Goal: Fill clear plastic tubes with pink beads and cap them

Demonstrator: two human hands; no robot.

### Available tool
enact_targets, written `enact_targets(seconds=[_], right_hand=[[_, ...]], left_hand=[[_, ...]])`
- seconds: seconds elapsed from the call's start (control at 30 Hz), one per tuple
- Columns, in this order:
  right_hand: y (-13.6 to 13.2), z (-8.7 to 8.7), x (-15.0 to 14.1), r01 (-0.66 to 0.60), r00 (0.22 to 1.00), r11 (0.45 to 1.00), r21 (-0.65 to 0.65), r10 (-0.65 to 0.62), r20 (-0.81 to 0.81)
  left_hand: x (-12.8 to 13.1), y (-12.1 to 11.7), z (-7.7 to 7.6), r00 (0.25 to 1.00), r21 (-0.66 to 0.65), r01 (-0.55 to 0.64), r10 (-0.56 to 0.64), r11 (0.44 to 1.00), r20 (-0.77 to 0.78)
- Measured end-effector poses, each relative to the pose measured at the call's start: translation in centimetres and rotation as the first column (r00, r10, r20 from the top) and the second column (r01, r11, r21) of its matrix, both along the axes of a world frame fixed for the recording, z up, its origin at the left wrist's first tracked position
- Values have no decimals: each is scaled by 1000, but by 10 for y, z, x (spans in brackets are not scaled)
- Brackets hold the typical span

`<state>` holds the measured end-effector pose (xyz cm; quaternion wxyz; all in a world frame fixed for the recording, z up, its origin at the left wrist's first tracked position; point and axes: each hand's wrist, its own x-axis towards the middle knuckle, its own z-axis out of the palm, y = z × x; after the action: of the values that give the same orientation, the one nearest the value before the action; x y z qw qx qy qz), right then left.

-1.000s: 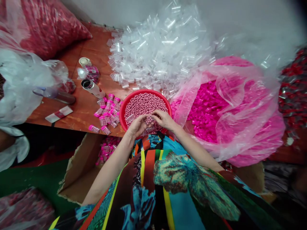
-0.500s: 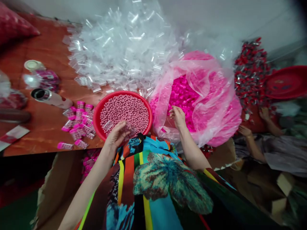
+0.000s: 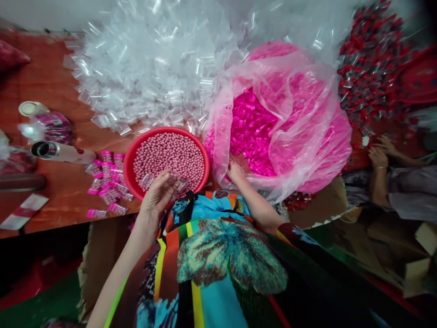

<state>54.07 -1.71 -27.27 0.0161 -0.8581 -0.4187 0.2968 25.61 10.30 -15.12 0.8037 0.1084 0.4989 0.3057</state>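
Over the near edge of a red bowl (image 3: pixel 127 164) of pink beads (image 3: pixel 170 155), my left hand (image 3: pixel 157 191) has its fingers closed round small clear plastic bottles (image 3: pixel 180 184). Another clear bottle (image 3: pixel 146 181) lies on the beads beside it. My right hand (image 3: pixel 236 173) is at the mouth of a translucent pink plastic bag (image 3: pixel 307 136) full of bright pink caps (image 3: pixel 252 132). Its fingers are curled down at the bag's near left edge. Whatever they hold, if anything, is hidden.
Filled pink-capped bottles (image 3: pixel 111 184) lie left of the bowl, near a flask (image 3: pixel 63 151). A big heap of clear bottles (image 3: pixel 153 68) spreads behind. At right lie red-capped pieces (image 3: pixel 373 64), with a co-worker's hands (image 3: pixel 378 157) close by. A cardboard box (image 3: pixel 102 255) stands below the table edge.
My right hand has moved down and left to the bag's near edge, its fingers now lowered. My left hand stays over the bowl with the clear bottles. The view has shifted slightly.
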Motion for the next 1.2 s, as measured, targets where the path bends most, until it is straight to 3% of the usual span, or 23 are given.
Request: enact_targets(seconds=[0.2, 0.47, 0.63, 0.8, 1.0, 1.07, 1.13, 1.2], right_hand=[[-4, -2, 20, 157, 980, 978, 136, -171, 101], [0, -7, 17, 228, 974, 952, 204, -219, -66], [21, -16, 11, 412, 910, 895, 172, -392, -138], [31, -16, 13, 510, 848, 836, 203, -448, -283], [19, 9, 16, 670, 733, 688, 278, -554, -395], [13, 26, 21, 729, 676, 599, 331, -556, -483], [12, 47, 24, 787, 605, 486, 381, -487, -630], [18, 69, 21, 818, 543, 422, 391, -346, -765]], left_hand=[[7, -3, 0, 998, -39, 7, -4, 999, 63], [12, -1, -6, 995, -48, 41, -36, 998, 88], [18, 0, 3, 994, -44, 77, -74, 996, 76], [19, 0, 11, 994, -45, 98, -96, 994, 46], [19, 2, 20, 996, -41, 92, -92, 995, 15], [19, 4, 19, 994, -37, 109, -108, 993, 21], [20, 4, 16, 991, -24, 129, -128, 991, 43], [23, 3, 12, 984, -2, 157, -156, 988, 84]])
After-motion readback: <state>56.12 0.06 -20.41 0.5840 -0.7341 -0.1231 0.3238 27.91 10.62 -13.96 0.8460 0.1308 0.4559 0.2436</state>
